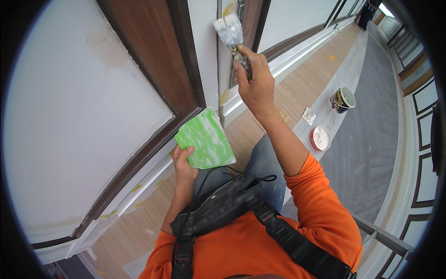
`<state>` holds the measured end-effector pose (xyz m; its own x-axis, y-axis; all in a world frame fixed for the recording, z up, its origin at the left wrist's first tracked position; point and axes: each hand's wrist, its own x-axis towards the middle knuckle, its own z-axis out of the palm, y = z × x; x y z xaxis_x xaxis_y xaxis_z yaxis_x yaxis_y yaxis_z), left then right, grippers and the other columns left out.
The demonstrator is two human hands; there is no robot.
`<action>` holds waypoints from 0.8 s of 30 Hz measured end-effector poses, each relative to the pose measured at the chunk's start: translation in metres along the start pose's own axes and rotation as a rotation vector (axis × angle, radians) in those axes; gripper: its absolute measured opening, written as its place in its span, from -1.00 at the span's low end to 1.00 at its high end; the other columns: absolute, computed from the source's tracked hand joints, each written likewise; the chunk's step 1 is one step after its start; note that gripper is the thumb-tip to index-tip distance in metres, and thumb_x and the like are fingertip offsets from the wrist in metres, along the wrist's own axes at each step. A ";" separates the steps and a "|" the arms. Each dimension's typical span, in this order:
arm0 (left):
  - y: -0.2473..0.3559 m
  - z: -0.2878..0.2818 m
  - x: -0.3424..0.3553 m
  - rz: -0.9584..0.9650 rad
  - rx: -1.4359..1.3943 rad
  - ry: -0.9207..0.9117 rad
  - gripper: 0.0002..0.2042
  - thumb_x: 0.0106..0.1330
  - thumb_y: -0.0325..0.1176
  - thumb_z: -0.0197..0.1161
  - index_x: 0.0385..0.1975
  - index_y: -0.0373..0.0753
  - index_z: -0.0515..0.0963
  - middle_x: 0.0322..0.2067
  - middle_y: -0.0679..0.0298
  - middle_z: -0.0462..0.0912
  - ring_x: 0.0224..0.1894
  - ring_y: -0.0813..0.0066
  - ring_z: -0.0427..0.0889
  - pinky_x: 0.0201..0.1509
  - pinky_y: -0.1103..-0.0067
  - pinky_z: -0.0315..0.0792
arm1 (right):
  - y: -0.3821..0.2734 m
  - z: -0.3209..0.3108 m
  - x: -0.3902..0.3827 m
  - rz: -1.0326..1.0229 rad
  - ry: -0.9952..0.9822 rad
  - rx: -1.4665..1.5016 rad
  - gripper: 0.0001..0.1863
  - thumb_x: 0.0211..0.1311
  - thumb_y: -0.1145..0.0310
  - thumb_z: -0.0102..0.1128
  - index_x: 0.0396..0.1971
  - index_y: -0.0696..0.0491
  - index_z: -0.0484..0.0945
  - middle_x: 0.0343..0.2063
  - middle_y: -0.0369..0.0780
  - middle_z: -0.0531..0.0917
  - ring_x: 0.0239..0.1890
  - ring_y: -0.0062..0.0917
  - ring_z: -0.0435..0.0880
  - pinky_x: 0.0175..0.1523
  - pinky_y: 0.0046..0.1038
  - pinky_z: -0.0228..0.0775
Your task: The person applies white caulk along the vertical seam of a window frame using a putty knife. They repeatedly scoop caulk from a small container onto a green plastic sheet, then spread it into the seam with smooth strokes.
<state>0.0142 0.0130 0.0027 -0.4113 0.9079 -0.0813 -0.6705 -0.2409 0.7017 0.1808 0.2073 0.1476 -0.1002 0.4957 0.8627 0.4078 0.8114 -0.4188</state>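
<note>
In my right hand [256, 81] is a putty knife [230, 31], gripped by its dirty handle. Its wide blade, smeared with white filler, points up beside the narrow white wall corner [203, 51]; I cannot tell whether it touches the surface. My left hand [184, 162] pinches the lower left edge of a flat green board [206, 139] streaked with white filler. The board is held tilted over my knees, close to the dark wooden frame [189, 113] of the wall panel.
On the floor to my right stand a bucket [344, 100], a red-rimmed tub of white paste [320, 138] and a small smeared square [308, 116]. A grey metal bar [381, 235] crosses at lower right. Far off, a person in dark clothes [367, 14] stands near the wall.
</note>
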 end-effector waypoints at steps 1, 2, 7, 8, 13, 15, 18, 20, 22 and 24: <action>0.000 0.000 0.000 0.000 -0.001 0.000 -0.63 0.22 -0.55 0.15 0.06 -0.39 0.57 -0.07 0.16 0.70 -0.06 0.36 0.68 0.12 0.47 0.52 | 0.004 0.002 -0.005 -0.001 -0.005 0.001 -0.57 0.26 0.50 0.28 0.14 0.03 0.51 -0.19 -0.10 0.61 -0.29 -0.22 0.69 -0.29 -0.36 0.55; 0.000 -0.001 0.000 0.000 -0.003 0.001 -0.63 0.22 -0.55 0.15 0.05 -0.39 0.57 -0.07 0.16 0.70 -0.07 0.36 0.69 0.12 0.47 0.53 | 0.008 0.004 -0.014 0.022 -0.021 0.010 -0.57 0.26 0.51 0.29 0.14 0.05 0.52 -0.18 -0.09 0.62 -0.27 -0.23 0.68 -0.25 -0.37 0.55; 0.000 -0.001 0.000 -0.001 -0.013 0.000 -0.65 0.22 -0.55 0.16 0.03 -0.40 0.58 -0.09 0.16 0.70 -0.08 0.36 0.69 0.10 0.47 0.53 | 0.028 0.008 -0.085 0.071 -0.113 0.021 -0.60 0.35 0.51 0.21 0.18 0.15 0.49 -0.17 -0.09 0.64 -0.28 -0.38 0.68 -0.23 -0.47 0.54; 0.000 -0.001 0.000 0.000 -0.015 0.003 -0.65 0.22 -0.55 0.16 0.03 -0.40 0.58 -0.09 0.16 0.70 -0.08 0.36 0.69 0.10 0.47 0.53 | 0.023 0.002 -0.092 0.186 -0.115 0.173 -0.61 0.40 0.49 0.16 0.19 0.17 0.47 -0.18 -0.11 0.64 -0.30 -0.44 0.67 -0.26 -0.50 0.52; 0.000 0.000 -0.002 -0.009 -0.019 0.009 -0.66 0.22 -0.56 0.15 0.02 -0.40 0.58 -0.08 0.16 0.70 -0.08 0.37 0.69 0.10 0.48 0.53 | 0.000 -0.046 -0.056 0.423 -0.324 0.458 -0.60 0.54 0.39 -0.06 0.27 0.21 0.38 -0.20 -0.20 0.61 -0.38 -0.71 0.56 -0.38 -0.65 0.43; 0.001 0.002 -0.001 -0.004 -0.008 0.001 -0.66 0.22 -0.56 0.15 0.01 -0.39 0.58 -0.09 0.16 0.70 -0.09 0.37 0.69 0.09 0.48 0.53 | -0.008 -0.052 -0.041 0.459 -0.401 0.450 -0.60 0.53 0.40 -0.06 0.27 0.19 0.38 -0.22 -0.21 0.62 -0.42 -0.69 0.53 -0.37 -0.63 0.42; -0.003 -0.002 0.001 0.011 0.021 -0.012 -0.60 0.20 -0.51 0.15 0.07 -0.40 0.55 -0.05 0.13 0.69 -0.04 0.31 0.69 0.13 0.43 0.55 | -0.014 -0.051 -0.049 0.653 -0.444 0.664 -0.59 0.55 0.41 -0.11 0.31 0.15 0.32 -0.22 -0.20 0.62 -0.39 -0.64 0.55 -0.23 -0.52 0.48; -0.003 0.001 -0.001 0.027 -0.010 0.020 -0.64 0.20 -0.53 0.16 0.02 -0.39 0.58 -0.09 0.16 0.70 -0.08 0.35 0.69 0.10 0.47 0.53 | -0.003 -0.035 -0.073 0.653 -0.371 0.794 -0.59 0.57 0.40 -0.15 0.33 0.14 0.27 -0.18 -0.19 0.60 -0.33 -0.62 0.55 -0.19 -0.50 0.49; -0.001 0.004 -0.005 0.045 -0.030 0.054 -0.65 0.19 -0.53 0.16 0.01 -0.39 0.59 -0.10 0.16 0.71 -0.09 0.36 0.69 0.09 0.48 0.53 | 0.006 -0.018 -0.095 0.641 -0.327 0.867 -0.57 0.58 0.38 -0.20 0.36 0.12 0.19 -0.12 -0.17 0.56 -0.22 -0.58 0.56 -0.08 -0.47 0.50; 0.006 -0.002 -0.008 0.069 -0.035 0.084 -0.61 0.17 -0.51 0.17 0.04 -0.40 0.57 -0.08 0.14 0.70 -0.07 0.33 0.69 0.11 0.46 0.52 | 0.001 -0.001 -0.102 0.705 -0.302 0.874 -0.58 0.58 0.39 -0.20 0.35 0.12 0.19 -0.11 -0.17 0.56 -0.20 -0.56 0.56 -0.05 -0.46 0.50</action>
<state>0.0124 0.0033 0.0062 -0.5067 0.8570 -0.0936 -0.6594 -0.3154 0.6824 0.1923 0.1577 0.0596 -0.3607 0.8806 0.3075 -0.2939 0.2056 -0.9335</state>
